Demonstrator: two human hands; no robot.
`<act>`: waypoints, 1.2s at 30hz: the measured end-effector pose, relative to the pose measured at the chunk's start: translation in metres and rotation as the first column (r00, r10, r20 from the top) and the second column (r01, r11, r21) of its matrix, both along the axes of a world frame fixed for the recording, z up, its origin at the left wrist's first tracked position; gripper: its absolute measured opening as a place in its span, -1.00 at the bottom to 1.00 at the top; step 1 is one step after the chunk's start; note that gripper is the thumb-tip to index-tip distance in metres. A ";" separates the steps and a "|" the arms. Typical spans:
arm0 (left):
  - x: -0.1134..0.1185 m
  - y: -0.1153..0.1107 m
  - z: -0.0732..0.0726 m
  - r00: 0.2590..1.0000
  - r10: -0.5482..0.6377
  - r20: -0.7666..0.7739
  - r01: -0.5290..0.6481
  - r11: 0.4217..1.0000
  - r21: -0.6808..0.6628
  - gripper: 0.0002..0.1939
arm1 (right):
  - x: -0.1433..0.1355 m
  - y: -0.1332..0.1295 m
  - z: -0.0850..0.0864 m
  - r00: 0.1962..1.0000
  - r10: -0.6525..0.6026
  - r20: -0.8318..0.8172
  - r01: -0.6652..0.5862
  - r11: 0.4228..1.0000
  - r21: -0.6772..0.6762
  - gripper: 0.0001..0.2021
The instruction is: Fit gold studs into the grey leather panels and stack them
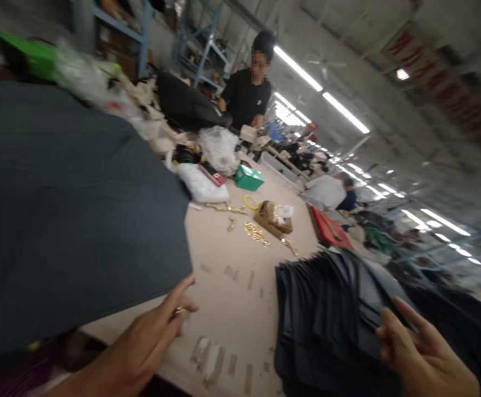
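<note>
The dark sheet (79, 215) spreads across the left side, its near corner meeting the fingertips of the left hand (153, 331); those fingers are loosely extended, and whether they grip the corner or only touch it I cannot tell. To the right, the stack (318, 309) of dark pieces sits fanned on the worktop (223, 320), with the right hand (424, 347) over it — thumb and forefinger close together, though blur hides whether an edge is between them. The work looks part-way along: many pieces are gathered in the stack, while the sheet lies well apart from it; how many are left cannot be counted. Beyond, between the two, lie loose gold bits (257, 234) beside a small carton (267, 225), then a green box (249, 178) and a white packet (203, 186). The sheet runs off the left edge — one layer or several, I cannot say — and the stack's far right blurs into other dark material. Farther back stands a person (248, 99) in black, lower body hidden.
</note>
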State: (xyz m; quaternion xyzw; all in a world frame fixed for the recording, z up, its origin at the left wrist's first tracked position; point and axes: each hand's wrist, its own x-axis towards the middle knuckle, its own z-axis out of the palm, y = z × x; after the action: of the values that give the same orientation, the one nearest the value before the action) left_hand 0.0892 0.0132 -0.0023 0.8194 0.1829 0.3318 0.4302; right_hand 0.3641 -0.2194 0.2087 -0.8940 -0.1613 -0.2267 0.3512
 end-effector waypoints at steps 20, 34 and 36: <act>-0.035 0.002 0.024 0.998 0.019 -0.063 -0.035 0.965 -0.260 -0.32 | -0.173 0.187 -0.139 0.195 0.973 -0.124 -0.981 0.192 -0.036 -0.78; -0.058 0.009 0.013 0.977 0.197 -0.079 -0.212 0.903 -0.374 -0.35 | -0.194 0.221 -0.159 0.132 0.914 -0.384 -0.987 0.156 0.034 -0.84; -0.069 0.009 0.015 0.955 0.280 -0.096 -0.294 0.857 -0.423 -0.42 | -0.192 0.237 -0.159 0.079 0.903 -0.422 -0.987 0.131 0.096 -0.81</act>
State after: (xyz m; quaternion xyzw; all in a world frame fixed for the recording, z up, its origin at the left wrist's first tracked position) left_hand 0.0207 0.0220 0.0124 0.6717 0.3786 0.3305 0.5442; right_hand 0.1722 0.0175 0.0493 -0.6264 -0.6549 0.2545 0.3377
